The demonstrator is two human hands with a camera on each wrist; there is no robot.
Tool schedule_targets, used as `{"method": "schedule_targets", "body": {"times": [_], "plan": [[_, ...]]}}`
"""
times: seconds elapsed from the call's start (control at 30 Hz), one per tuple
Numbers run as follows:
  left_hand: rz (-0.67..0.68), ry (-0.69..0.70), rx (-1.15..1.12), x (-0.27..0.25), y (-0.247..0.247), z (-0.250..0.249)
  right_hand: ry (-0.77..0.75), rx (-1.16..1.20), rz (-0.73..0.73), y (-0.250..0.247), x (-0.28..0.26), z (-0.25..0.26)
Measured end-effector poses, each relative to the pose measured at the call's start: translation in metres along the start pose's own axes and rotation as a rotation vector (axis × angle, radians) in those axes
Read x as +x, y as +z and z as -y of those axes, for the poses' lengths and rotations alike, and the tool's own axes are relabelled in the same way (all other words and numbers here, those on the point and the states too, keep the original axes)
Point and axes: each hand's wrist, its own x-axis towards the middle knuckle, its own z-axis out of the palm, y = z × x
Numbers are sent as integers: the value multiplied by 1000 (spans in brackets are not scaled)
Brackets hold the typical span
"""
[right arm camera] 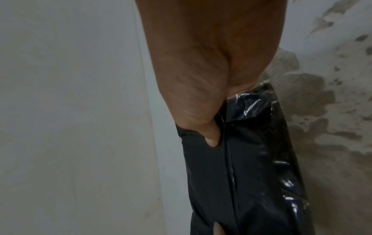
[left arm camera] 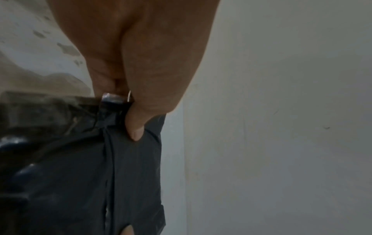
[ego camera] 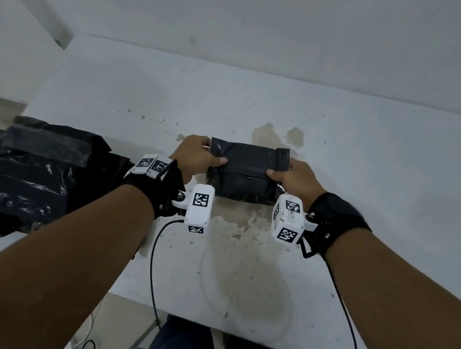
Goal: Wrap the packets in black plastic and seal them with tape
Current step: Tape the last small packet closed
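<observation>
Already you have one packet [ego camera: 246, 173] wrapped in black plastic, a soft, glossy, creased brick held just above the stained white table [ego camera: 375, 167]. Your left hand [ego camera: 196, 155] and right hand [ego camera: 298, 177] each grip an end, thumbs pressing on top. Clear tape glints at the ends, so sealing looks nearly finished. More black plastic [ego camera: 30, 173] lies heaped at your left.

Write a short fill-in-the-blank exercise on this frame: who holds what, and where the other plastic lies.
1. The black-wrapped packet is held by ____ hands at once.
2. The left hand and the right hand grip the packet at opposite ____.
3. Each hand's ____ presses on the packet's upper face.
4. The pile of loose black plastic lies on the table to the person's ____.

Missing words: two; ends; thumb; left
</observation>
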Motion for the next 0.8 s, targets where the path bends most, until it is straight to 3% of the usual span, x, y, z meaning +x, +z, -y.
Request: {"method": "schedule_targets", "body": {"times": [0.1,0.27,0.37,0.53,0.8], "plan": [[66,-8,47,1,4,6,17,-15,-25,6,4,-9],[56,44,57,2,8,17,-8,-49,-188,12,14,-28],[-90,77,66,7,12,19,-24,-9,-179,14,16,-31],[-251,167,111,12,16,20,-34,-32,-297,13,24,-28],[-325,162,56,7,20,20,-66,-67,-367,12,26,-29]]}}
